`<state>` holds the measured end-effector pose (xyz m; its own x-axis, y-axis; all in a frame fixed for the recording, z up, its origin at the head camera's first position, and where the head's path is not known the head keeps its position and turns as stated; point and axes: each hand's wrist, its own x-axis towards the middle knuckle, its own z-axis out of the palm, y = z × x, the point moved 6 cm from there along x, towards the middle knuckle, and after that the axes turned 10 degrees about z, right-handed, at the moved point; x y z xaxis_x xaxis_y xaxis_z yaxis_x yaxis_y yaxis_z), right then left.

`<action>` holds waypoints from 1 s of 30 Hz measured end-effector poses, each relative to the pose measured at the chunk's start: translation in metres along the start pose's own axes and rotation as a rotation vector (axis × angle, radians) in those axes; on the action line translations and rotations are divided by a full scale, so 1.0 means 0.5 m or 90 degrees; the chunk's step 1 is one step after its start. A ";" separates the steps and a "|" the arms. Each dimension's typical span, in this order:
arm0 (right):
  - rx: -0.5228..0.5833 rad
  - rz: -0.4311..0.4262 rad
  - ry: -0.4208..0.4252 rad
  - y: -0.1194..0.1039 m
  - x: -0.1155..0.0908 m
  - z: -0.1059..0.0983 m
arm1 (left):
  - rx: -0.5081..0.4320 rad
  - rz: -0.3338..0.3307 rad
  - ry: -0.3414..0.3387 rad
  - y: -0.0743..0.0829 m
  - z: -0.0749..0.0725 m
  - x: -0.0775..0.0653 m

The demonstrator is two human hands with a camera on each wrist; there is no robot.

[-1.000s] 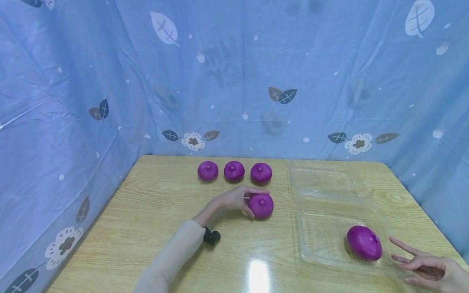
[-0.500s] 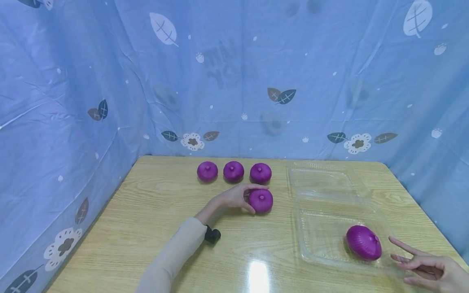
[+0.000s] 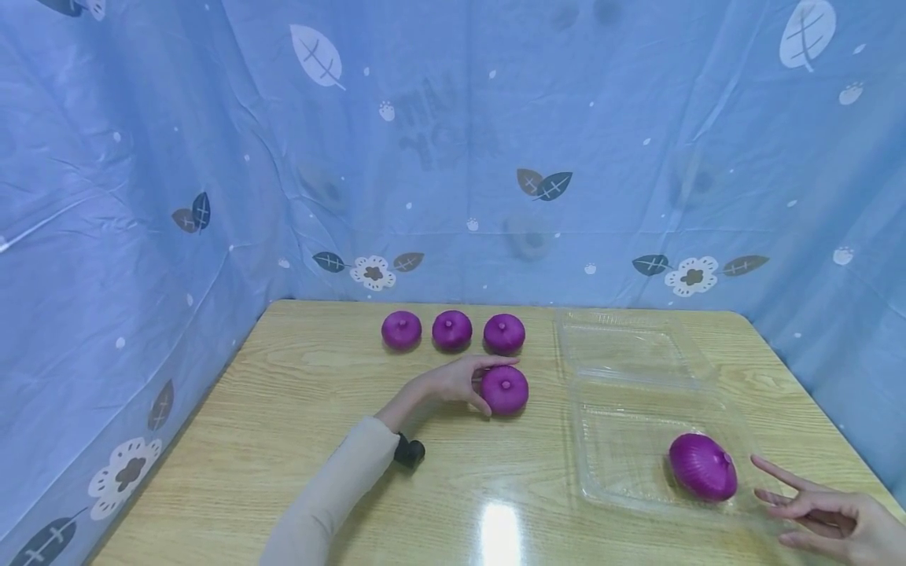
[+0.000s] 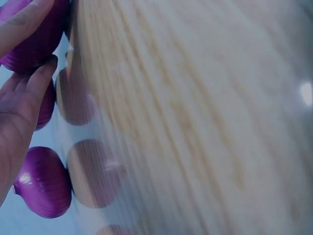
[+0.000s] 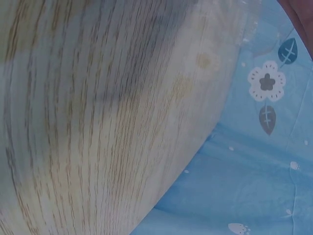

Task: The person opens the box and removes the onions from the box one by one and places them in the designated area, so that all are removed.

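In the head view my left hand [image 3: 453, 382] holds a purple onion [image 3: 506, 391] near the middle of the table, fingers behind it and thumb in front. The left wrist view shows thumb and fingers of that hand [image 4: 22, 103] on two sides of the held onion [image 4: 41, 36]. My right hand [image 3: 824, 511], at the lower right, has spread, loosely bent fingers and holds nothing. Just left of it, another purple onion [image 3: 703, 468] lies tilted in a clear plastic clamshell box [image 3: 594, 497]. The right wrist view catches only a sliver of the right hand.
Three more purple onions, a left one [image 3: 401, 330], a middle one [image 3: 452, 330] and a right one [image 3: 505, 334], stand in a row behind the left hand. The box's clear lid [image 3: 576, 358] lies folded back. Blue patterned curtain [image 3: 439, 157] borders the wooden table [image 3: 283, 472].
The held onion has shifted slightly toward the back of the table, together with the left hand. My right hand and the onion in the box stay in place.
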<state>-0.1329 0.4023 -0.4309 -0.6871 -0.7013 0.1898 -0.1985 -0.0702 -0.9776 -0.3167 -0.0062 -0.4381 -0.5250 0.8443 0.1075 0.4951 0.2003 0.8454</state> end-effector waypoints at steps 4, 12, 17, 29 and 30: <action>-0.011 0.000 0.000 0.000 0.000 -0.002 | 0.008 -0.005 -0.004 -0.007 0.000 0.003; 0.040 -0.001 -0.032 0.002 0.001 0.000 | -0.029 -0.019 0.000 -0.011 0.001 -0.002; 0.039 -0.007 -0.043 0.001 0.001 0.001 | -0.111 -0.026 0.004 -0.014 0.003 -0.008; 0.029 0.064 0.014 0.012 -0.003 -0.006 | -0.122 0.020 0.012 -0.004 -0.009 -0.013; 0.029 0.073 0.021 0.013 -0.003 -0.006 | -0.122 0.024 0.015 -0.001 -0.013 -0.014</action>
<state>-0.1352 0.4054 -0.4373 -0.7266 -0.6826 0.0780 -0.0855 -0.0228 -0.9961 -0.3176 -0.0156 -0.4359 -0.5259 0.8370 0.1510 0.3748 0.0687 0.9246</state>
